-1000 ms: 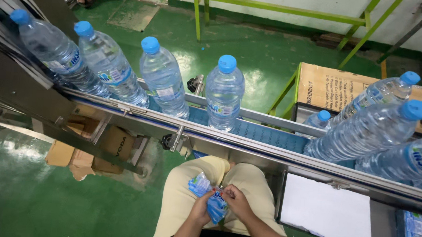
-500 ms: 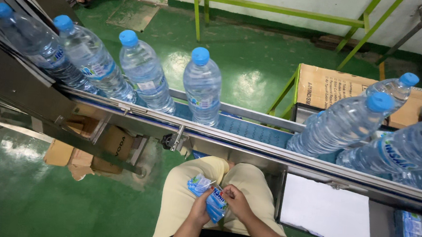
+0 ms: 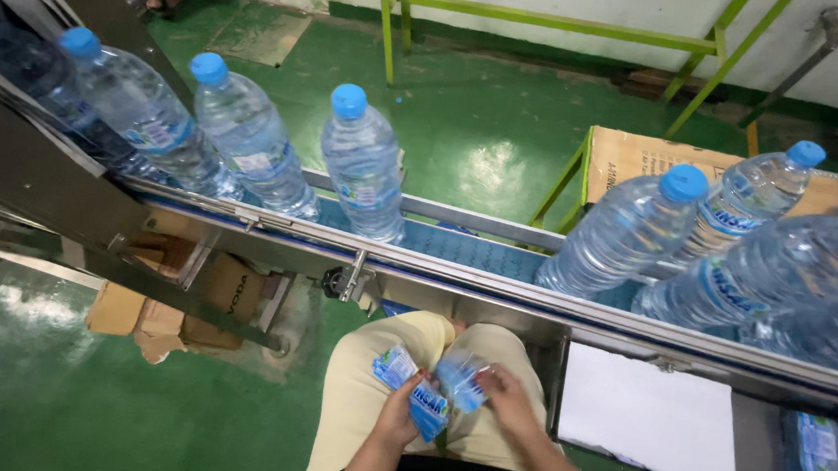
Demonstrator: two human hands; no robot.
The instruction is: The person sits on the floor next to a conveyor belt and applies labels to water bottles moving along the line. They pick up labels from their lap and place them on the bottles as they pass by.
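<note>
Two hands work over the lap, the left hand (image 3: 403, 416) gripping a small stack of blue labels (image 3: 414, 390) while the right hand (image 3: 504, 402) apparently pinches one loose, as the capped bottles (image 3: 363, 166) have slid left along the conveyor (image 3: 495, 281).

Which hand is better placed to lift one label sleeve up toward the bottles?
Probably the right hand: its fingers pinch a single blue label sleeve at the top, while the left hand grips the rest of the stack.
</note>
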